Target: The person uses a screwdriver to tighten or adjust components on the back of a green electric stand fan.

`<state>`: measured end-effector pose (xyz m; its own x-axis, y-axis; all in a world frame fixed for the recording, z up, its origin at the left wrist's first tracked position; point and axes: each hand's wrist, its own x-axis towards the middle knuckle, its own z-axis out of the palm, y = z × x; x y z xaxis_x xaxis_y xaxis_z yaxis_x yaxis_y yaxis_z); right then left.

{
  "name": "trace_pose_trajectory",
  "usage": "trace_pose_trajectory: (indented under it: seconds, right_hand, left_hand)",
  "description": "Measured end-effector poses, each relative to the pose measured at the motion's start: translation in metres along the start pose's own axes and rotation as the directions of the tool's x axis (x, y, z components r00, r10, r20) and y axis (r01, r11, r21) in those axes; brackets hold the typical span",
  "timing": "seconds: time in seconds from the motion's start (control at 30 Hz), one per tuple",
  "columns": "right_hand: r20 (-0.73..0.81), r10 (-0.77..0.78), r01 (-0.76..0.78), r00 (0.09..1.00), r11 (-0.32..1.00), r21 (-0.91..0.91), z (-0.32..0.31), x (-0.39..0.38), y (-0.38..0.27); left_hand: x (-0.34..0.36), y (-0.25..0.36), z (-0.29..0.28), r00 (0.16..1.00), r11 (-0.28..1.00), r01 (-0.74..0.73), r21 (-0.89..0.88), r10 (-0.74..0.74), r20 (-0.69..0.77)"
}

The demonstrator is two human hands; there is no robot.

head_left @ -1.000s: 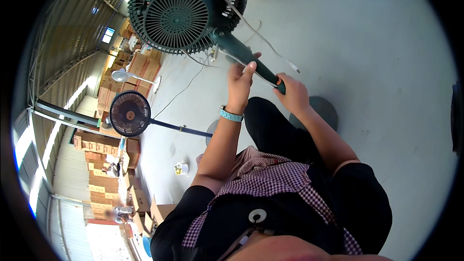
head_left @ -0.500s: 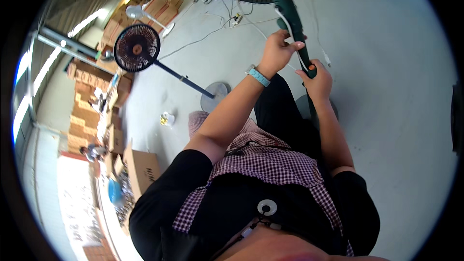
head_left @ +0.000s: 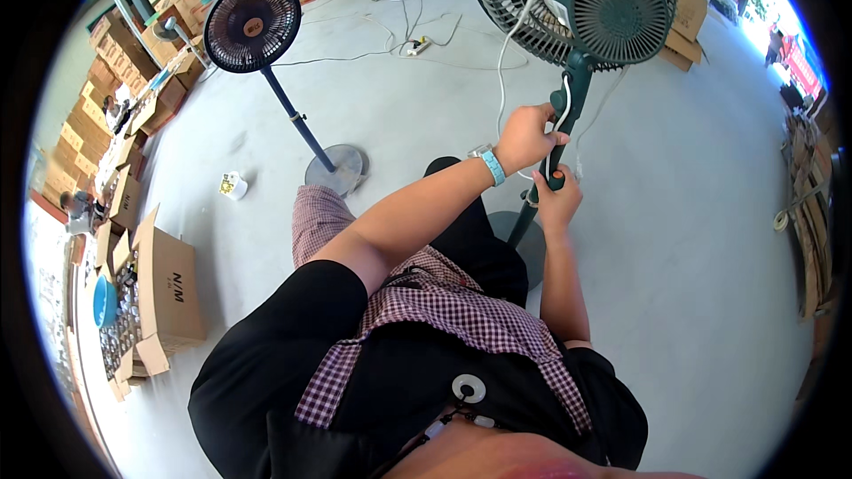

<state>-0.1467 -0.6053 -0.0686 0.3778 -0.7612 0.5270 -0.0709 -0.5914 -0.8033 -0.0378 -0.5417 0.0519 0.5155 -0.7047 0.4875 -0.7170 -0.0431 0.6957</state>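
Note:
A dark green stand fan (head_left: pixel 619 11) stands before me, its motor housing toward me. Its neck (head_left: pixel 577 89) slopes down to a pole. A white cord (head_left: pixel 566 99) hangs from the fan head and runs along that neck. My left hand (head_left: pixel 528 137), with a light blue watch band at the wrist, is closed at the neck, its thumb across the cord. Lower down, my right hand (head_left: pixel 559 202) grips the joint of neck and pole, beside a small orange spot. Its fingertips are partly hidden. The fan's round base (head_left: pixel 530 253) sits partly behind my leg.
A second, dark stand fan (head_left: pixel 253 27) stands to the left on a round base (head_left: pixel 340 170). Cables and a power strip (head_left: pixel 415 47) lie on the floor. A white tub (head_left: pixel 233 185) and an open carton (head_left: pixel 173 288) are at left; flat brown bundles (head_left: pixel 803 213) line the right.
The view has tilted up and shifted, so more of the fan's motor housing and the room's right side show. Both hands remain on the fan at about the same places.

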Motion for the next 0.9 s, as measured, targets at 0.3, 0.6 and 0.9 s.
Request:
trace_pose_trajectory:
  seconds: [0.3,0.6,0.9]
  right_hand:
    - [0.088,-0.049,0.044,0.995,0.997,0.06,-0.011,0.001,0.004]
    - [0.183,-0.075,0.046,0.98,0.986,0.159,-0.018,0.005,-0.006]
    - [0.454,-0.024,-0.104,0.891,0.962,0.254,-0.017,0.027,0.005]
  left_hand:
    - [-0.01,0.015,-0.002,0.997,0.999,-0.037,-0.039,0.034,-0.066]
    - [-0.021,0.031,-0.009,0.987,0.999,-0.052,0.017,0.054,-0.152]
    - [-0.017,0.029,-0.007,0.971,0.995,0.041,0.087,-0.019,-0.238]
